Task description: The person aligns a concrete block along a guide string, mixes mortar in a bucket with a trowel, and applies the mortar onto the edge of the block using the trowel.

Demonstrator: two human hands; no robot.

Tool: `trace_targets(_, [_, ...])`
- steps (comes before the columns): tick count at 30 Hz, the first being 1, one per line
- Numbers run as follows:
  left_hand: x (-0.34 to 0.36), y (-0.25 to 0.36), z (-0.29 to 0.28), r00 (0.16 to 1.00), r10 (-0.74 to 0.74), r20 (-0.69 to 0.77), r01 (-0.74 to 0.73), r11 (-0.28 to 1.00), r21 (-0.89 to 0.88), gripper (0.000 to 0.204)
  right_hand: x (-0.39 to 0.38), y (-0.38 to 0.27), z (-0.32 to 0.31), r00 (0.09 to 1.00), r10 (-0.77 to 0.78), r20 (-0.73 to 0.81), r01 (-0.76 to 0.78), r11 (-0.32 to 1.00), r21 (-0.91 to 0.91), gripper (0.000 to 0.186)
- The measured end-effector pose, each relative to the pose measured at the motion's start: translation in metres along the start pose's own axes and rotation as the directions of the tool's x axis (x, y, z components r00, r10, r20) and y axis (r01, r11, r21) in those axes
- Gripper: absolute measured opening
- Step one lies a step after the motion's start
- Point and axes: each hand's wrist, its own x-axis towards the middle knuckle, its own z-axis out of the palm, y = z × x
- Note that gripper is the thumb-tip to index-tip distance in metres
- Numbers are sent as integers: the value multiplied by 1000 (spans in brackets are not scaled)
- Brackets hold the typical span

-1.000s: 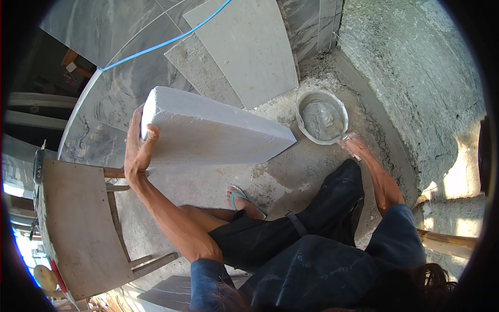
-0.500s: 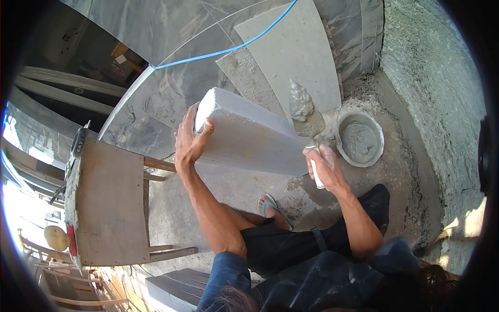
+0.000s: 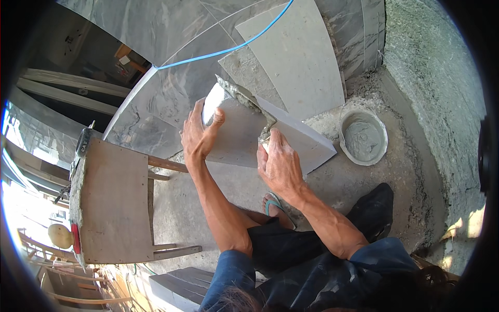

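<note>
A long pale lightweight block (image 3: 236,132) stands tilted in front of me, its left end raised. My left hand (image 3: 200,130) grips that raised end, thumb on the near face and the other fingers round the back. My right hand (image 3: 281,164) is closed round the handle of a trowel (image 3: 270,125). The trowel's blade lies along the block's top edge by the left end and is mostly hidden under wet grey mortar (image 3: 240,95). To the right of the block sits a round bucket (image 3: 385,136) with more grey mortar inside.
Grey board pieces (image 3: 296,57) and marbled tiles lie beyond the block, crossed by a blue hose (image 3: 223,51). A wooden bench (image 3: 114,203) with a power tool (image 3: 83,141) stands left. A rough wall (image 3: 431,83) rises right. My sandaled foot (image 3: 274,205) is below the block.
My right hand has swung left with the loaded trowel, from beside the bucket to the block's top left edge. Mortar now touches the block there. My left hand keeps its grip.
</note>
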Motion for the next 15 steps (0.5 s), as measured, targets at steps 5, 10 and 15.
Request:
trace_targets(5, [1,-21,-2,1000,-4,11,4,1000,-28,107,-17,19,-33,989,-26,147,10,994,106,26])
trace_targets(10, [4,-21,-1,999,-42,8,43,998,-53,110,-13,49,-29,972,212,104,-228,955,188,28])
trace_targets(15, [4,-24,0,998,-47,-52,44,997,-64,108,0,51,22,982,186,-14,-184,979,91,33])
